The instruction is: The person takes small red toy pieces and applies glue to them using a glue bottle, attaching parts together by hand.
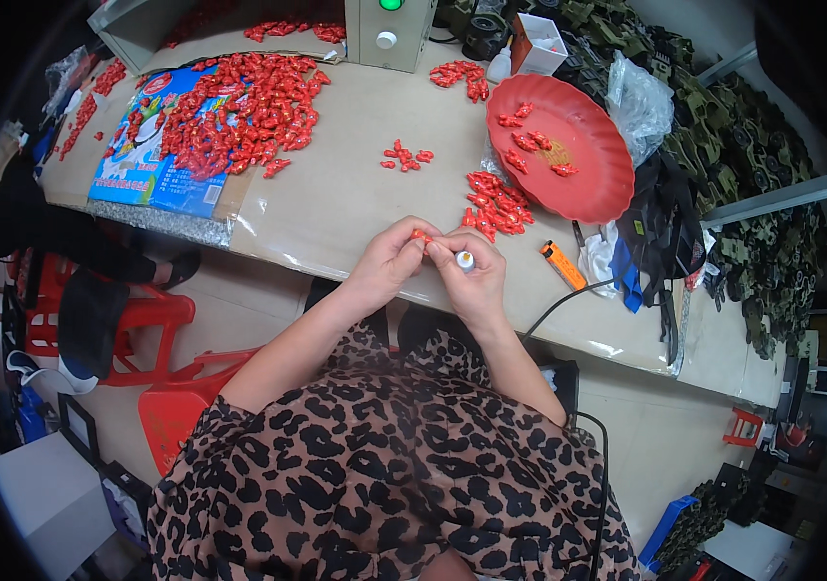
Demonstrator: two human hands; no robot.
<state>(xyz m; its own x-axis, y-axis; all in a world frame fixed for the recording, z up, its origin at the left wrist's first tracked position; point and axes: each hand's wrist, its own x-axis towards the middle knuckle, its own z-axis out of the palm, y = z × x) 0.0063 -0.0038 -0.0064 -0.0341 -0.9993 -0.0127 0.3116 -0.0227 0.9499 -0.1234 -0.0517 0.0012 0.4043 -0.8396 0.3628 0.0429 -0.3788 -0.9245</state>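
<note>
My left hand [386, 259] is closed, pinching a small glossy red piece [421, 235] at the near edge of the table. The fingertips of my right hand [479, 286] meet it at the same piece. A small white bottle or tube [466, 260] with a yellowish tip sits in the right hand's curled fingers. Most of the red piece is covered by fingers, so its full shape cannot be made out. Just beyond the right hand lies a group of similar red pieces [496, 203]. Farther off is a smaller cluster [405, 155].
A big heap of red pieces [239, 111] covers a blue printed sheet [176, 194] at the left. A red scalloped tray [583, 198] with several pieces stands at the right, near an orange cutter-like tool [562, 264]. At the back is a grey box with a green light [389, 39].
</note>
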